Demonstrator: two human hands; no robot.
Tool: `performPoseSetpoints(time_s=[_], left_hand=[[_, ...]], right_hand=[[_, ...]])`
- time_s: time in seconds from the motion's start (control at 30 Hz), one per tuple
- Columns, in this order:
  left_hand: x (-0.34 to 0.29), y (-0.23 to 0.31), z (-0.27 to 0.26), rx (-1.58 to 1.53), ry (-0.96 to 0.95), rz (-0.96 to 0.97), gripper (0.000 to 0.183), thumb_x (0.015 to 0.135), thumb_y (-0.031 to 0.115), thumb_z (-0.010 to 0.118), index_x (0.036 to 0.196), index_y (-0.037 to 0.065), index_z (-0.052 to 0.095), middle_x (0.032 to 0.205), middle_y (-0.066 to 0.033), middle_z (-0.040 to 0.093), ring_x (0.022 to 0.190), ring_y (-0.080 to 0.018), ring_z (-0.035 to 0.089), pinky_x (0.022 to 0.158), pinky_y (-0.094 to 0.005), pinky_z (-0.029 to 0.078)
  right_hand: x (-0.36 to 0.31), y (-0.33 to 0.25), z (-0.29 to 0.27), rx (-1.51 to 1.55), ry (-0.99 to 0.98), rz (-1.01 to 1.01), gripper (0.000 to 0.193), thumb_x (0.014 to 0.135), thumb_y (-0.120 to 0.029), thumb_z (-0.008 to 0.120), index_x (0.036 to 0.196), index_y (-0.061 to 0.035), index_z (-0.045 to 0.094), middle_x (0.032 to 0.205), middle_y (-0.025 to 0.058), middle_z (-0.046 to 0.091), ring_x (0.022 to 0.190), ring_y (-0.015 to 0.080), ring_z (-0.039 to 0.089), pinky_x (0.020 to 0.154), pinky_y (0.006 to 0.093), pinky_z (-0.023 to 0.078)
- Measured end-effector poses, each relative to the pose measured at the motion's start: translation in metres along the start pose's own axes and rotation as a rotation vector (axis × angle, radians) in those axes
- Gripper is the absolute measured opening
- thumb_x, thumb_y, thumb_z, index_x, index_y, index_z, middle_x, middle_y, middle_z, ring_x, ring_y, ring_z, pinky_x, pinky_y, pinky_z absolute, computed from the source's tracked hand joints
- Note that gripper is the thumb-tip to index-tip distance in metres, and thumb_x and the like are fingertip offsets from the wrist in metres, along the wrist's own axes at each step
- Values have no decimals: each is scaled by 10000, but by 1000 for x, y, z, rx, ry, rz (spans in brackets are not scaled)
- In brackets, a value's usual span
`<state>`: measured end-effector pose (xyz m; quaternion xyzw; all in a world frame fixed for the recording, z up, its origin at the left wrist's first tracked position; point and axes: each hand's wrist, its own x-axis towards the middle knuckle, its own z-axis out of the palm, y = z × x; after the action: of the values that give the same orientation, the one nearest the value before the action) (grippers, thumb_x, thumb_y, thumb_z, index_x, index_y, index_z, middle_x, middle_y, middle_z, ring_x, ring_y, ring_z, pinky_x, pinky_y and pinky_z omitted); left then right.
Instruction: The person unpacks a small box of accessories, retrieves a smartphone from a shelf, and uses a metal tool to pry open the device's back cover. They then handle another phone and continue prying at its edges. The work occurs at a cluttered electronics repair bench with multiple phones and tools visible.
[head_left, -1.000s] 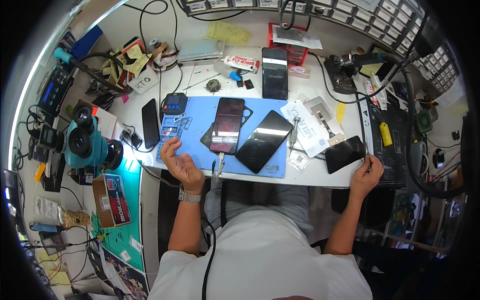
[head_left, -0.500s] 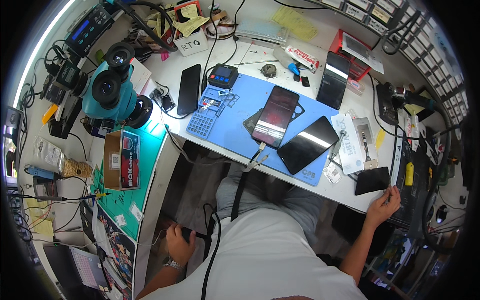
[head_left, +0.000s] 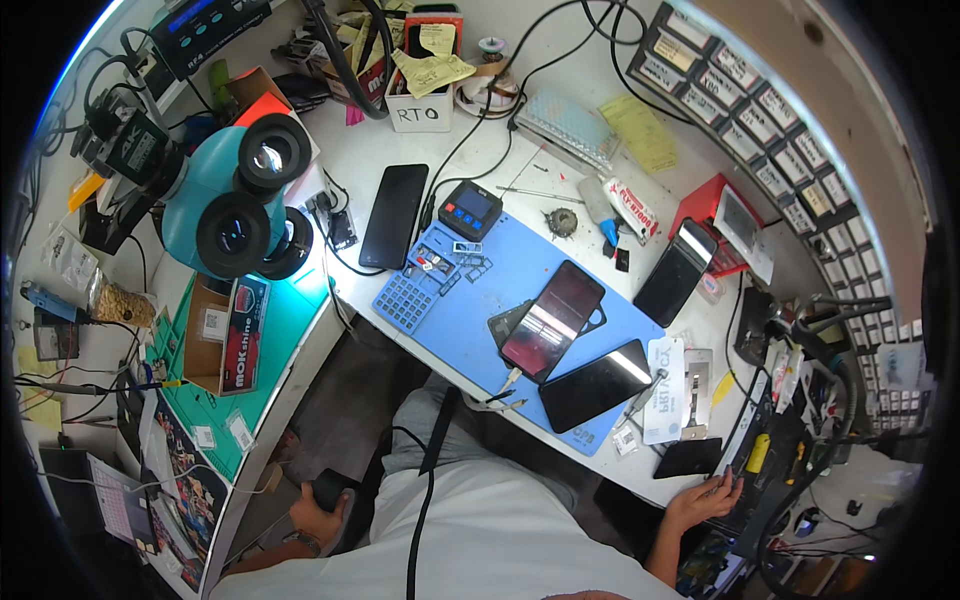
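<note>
My left hand (head_left: 314,512) is low beside my lap, its fingers curled against a black rounded piece (head_left: 335,488) that looks like a chair armrest. At the table's right edge my right hand (head_left: 703,502) rests with fingers loosely stretched, holding nothing, just below a small dark flat panel (head_left: 689,458). On the blue work mat (head_left: 470,335) lies a phone with a dim reddish screen (head_left: 554,320), a white cable plugged into its lower end. A black phone (head_left: 597,385) lies to its right. Another dark phone (head_left: 394,218) sits left of the mat.
A teal microscope (head_left: 215,215) and an open cardboard box (head_left: 228,335) stand at the left on a green mat (head_left: 185,365). A fourth phone (head_left: 675,275) leans by a red box (head_left: 712,205). A black tool tray (head_left: 745,490) borders the right edge; drawers (head_left: 760,110) line the back right.
The whole view has turned and shifted, so the table appears tilted. My right hand's fingers are more spread beside the dark panel. My left hand stays low at my side.
</note>
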<state>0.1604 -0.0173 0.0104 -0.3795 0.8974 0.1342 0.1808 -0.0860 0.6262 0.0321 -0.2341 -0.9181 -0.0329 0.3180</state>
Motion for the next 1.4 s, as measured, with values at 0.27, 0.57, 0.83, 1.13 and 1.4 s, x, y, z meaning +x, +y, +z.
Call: performPoseSetpoints(time_s=[0.27, 0.57, 0.83, 1.13, 1.4], left_hand=[[9, -16, 30, -53, -31, 94, 708, 861, 526, 879, 1273, 55, 547, 913, -269, 760, 849, -531, 747, 753, -608, 584], [4, -22, 41, -200, 144, 218, 634, 831, 443, 945, 1143, 39, 569, 858, -271, 735, 787, -516, 747, 707, -592, 589], [-7, -15, 15, -244, -20, 163, 726, 872, 688, 828, 1195, 69, 630, 889, -233, 792, 820, -456, 788, 740, -536, 624], [-19, -42, 24, -436, 20, 265, 707, 879, 650, 825, 1206, 55, 631, 962, -223, 796, 917, -455, 780, 831, -549, 613], [-23, -51, 25, -641, 52, 373, 641, 854, 334, 766, 1378, -13, 643, 1216, -251, 724, 1114, -442, 724, 980, -520, 588]], right_hand=[[-2, 4, -2, 16, -35, -1, 404, 1157, -254, 554, 1500, -55, 626, 1612, 258, 460, 1484, 451, 427, 1221, 578, 336], [-4, -16, 15, 69, 187, -40, 267, 1094, -258, 616, 1289, -125, 740, 1474, 250, 572, 1355, 455, 543, 1118, 608, 405], [26, 66, 63, -153, 281, -170, 316, 1076, -426, 631, 1329, -307, 778, 1362, 223, 687, 1202, 450, 691, 932, 631, 555], [53, 58, 94, -248, 188, 6, 305, 1047, -565, 616, 1251, -434, 800, 1250, 226, 690, 1165, 459, 666, 992, 634, 498], [24, 12, 26, -153, -47, -23, 305, 1006, -282, 625, 1241, -136, 752, 1527, 360, 438, 1297, 550, 485, 958, 799, 453]])
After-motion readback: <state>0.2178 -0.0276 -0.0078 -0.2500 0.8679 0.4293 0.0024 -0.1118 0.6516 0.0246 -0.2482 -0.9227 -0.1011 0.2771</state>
